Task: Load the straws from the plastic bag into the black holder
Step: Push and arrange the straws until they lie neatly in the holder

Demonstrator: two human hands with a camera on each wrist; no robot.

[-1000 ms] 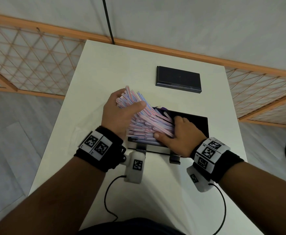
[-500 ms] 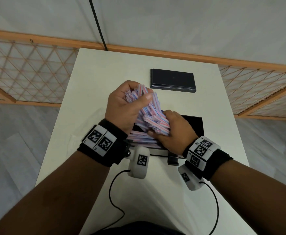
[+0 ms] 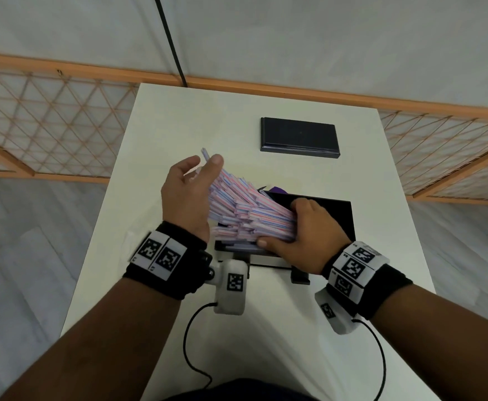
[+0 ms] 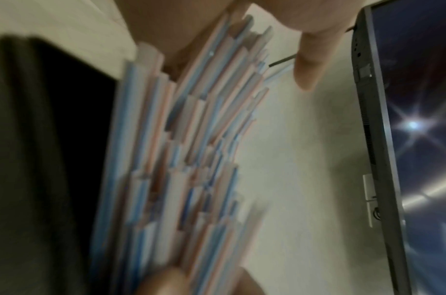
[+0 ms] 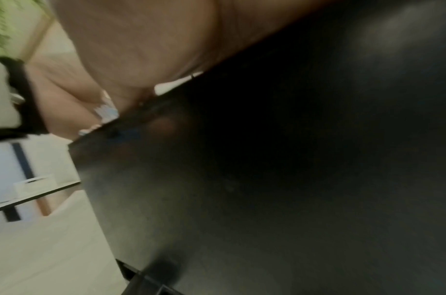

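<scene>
Right hand (image 3: 303, 235): curled around the near end of the straws (image 3: 245, 206), over the black holder (image 3: 335, 215).
Left hand (image 3: 187, 195): fingers loosely spread, laid against the fanned far ends.
Tabletop (image 3: 179, 125): a black lid (image 3: 299, 137) lay farther back.

One bundle of striped straws (image 3: 245, 209), too many to count singly; one black holder (image 3: 335, 215) under them; one black lid (image 3: 300, 138) lying apart on one white table (image 3: 179, 125); two hands, the left hand (image 3: 189, 195) and the right hand (image 3: 306, 235); two wrist cameras with cables
</scene>
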